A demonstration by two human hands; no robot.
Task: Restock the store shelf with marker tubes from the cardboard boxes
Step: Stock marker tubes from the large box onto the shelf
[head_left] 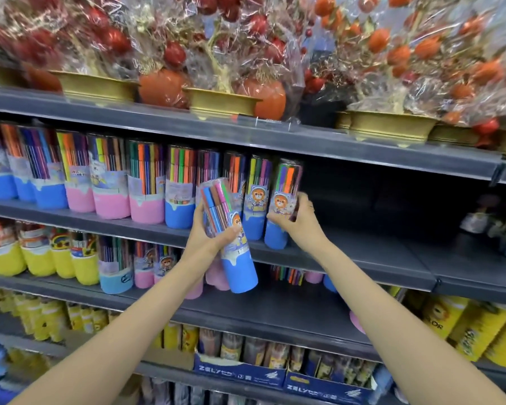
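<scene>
My left hand [214,232] grips a blue-based marker tube [231,238] round its middle, tilted, in front of the grey shelf [348,252]. My right hand [295,217] holds a second blue-based tube [284,206] that stands upright at the right end of the row on that shelf. The row of marker tubes [111,176], with blue and pink bases, runs leftward along the same shelf. No cardboard box shows in this view.
Right of the held tube the shelf is bare up to some small wrapped items [497,226]. Wrapped decorative fruit trees in gold pots [222,103] fill the shelf above. Yellow, blue and pink tubes [70,261] line the shelf below, with boxed sets [240,372] lower down.
</scene>
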